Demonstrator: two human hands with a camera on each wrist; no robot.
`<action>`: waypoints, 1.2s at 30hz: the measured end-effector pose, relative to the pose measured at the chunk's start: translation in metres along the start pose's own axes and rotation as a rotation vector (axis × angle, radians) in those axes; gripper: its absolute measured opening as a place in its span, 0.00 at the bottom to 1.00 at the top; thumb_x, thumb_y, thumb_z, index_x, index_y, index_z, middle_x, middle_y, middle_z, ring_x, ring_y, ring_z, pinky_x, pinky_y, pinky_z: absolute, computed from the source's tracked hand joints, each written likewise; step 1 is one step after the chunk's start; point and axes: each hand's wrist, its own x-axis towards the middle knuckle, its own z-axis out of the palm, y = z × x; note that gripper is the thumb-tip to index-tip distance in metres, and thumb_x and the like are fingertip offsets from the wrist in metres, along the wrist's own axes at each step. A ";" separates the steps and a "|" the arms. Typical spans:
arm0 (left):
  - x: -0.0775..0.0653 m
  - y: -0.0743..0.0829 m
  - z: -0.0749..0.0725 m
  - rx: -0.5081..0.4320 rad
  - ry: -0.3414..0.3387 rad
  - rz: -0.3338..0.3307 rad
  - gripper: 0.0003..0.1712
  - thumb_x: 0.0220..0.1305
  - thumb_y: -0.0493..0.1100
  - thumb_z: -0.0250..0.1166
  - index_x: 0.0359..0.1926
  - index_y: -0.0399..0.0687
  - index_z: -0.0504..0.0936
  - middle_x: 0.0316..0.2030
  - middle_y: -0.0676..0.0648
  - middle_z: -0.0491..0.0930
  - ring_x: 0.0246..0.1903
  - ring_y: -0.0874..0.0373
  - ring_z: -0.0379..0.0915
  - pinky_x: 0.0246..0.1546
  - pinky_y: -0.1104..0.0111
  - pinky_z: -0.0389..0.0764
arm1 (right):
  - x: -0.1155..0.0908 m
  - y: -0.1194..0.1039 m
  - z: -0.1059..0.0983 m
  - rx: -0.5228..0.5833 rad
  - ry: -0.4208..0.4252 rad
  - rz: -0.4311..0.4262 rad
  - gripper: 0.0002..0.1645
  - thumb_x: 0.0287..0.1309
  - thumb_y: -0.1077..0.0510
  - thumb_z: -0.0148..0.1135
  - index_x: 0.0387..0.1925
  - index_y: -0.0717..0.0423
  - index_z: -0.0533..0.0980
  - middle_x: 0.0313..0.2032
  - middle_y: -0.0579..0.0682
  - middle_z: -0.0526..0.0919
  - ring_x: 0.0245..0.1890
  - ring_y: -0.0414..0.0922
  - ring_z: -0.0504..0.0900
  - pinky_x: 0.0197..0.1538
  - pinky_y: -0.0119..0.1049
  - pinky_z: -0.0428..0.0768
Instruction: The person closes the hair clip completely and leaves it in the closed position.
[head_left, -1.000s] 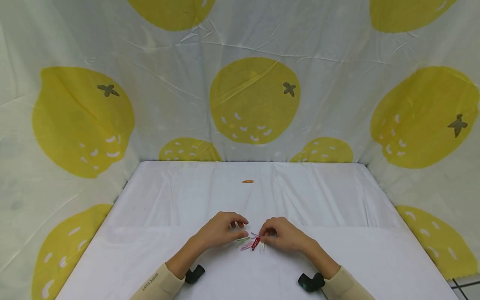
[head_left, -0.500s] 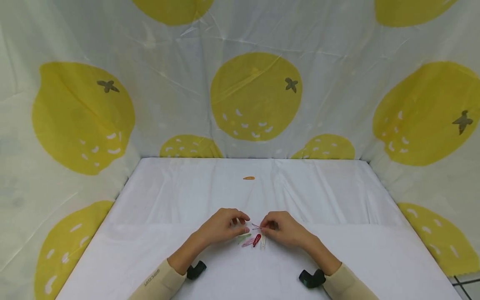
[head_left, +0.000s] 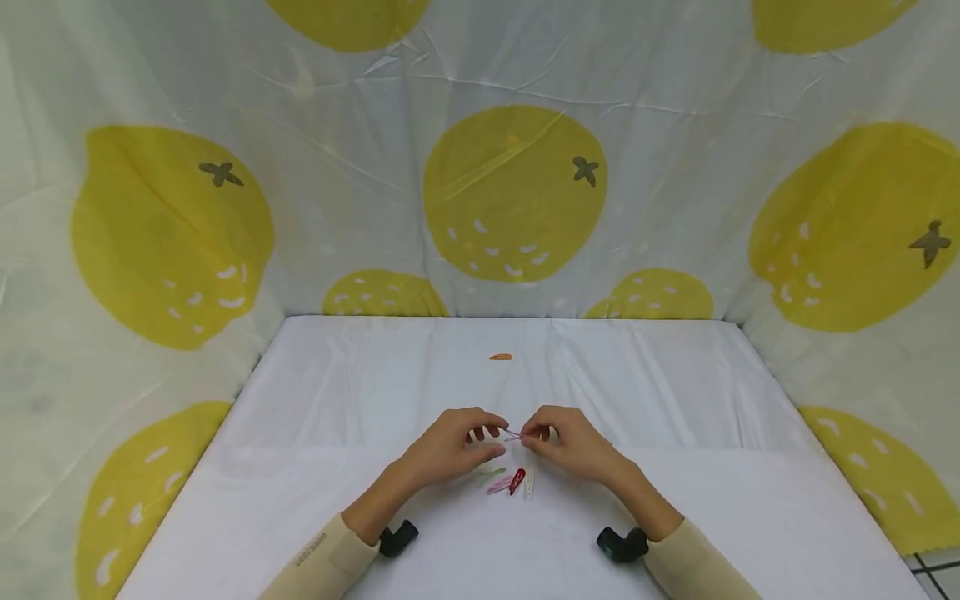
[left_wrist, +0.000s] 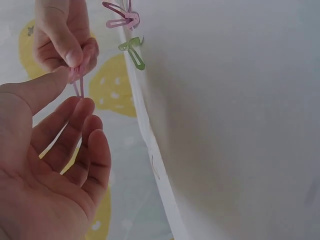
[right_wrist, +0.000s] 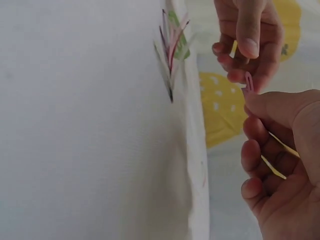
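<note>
My right hand (head_left: 566, 442) pinches a pinkish-purple snap hair clip (head_left: 512, 434) between thumb and forefinger, above the table. Its two prongs stand apart in the left wrist view, where the clip (left_wrist: 78, 88) points toward my left hand (left_wrist: 55, 165). The left forefinger's tip is right at the clip's free end, with the left thumb held apart from it. Below the hands lie a green hair clip (head_left: 492, 472), a pink hair clip (head_left: 498, 485), a red hair clip (head_left: 517, 480) and a cream hair clip (head_left: 529, 483).
An orange hair clip (head_left: 501, 357) lies alone toward the back of the white-covered table (head_left: 637, 383). A lemon-print curtain (head_left: 360, 200) hangs behind the table and along both sides.
Both hands have risen away from the clips on the table, the right one carrying the pinkish-purple hair clip. The left fingertips have come to its free end.
</note>
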 end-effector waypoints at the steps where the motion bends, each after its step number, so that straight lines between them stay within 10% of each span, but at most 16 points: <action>1: 0.002 0.001 0.000 -0.001 0.009 0.004 0.19 0.69 0.50 0.70 0.58 0.51 0.85 0.43 0.56 0.86 0.39 0.64 0.78 0.42 0.69 0.82 | 0.001 -0.001 -0.002 -0.004 0.010 0.005 0.03 0.65 0.57 0.70 0.40 0.47 0.85 0.33 0.33 0.83 0.34 0.33 0.78 0.39 0.38 0.80; 24: 0.032 0.008 -0.022 0.000 0.242 0.056 0.10 0.67 0.47 0.72 0.47 0.53 0.88 0.41 0.57 0.87 0.38 0.64 0.80 0.40 0.65 0.86 | 0.036 -0.018 -0.017 -0.020 0.172 0.010 0.06 0.65 0.51 0.71 0.43 0.41 0.85 0.35 0.34 0.84 0.33 0.37 0.78 0.37 0.41 0.77; 36: 0.039 0.009 -0.029 -0.051 0.258 0.000 0.07 0.69 0.50 0.70 0.44 0.58 0.90 0.35 0.63 0.87 0.31 0.69 0.79 0.37 0.66 0.85 | 0.040 -0.017 -0.019 -0.028 0.246 -0.095 0.10 0.63 0.53 0.73 0.46 0.42 0.84 0.39 0.36 0.86 0.36 0.49 0.82 0.38 0.32 0.74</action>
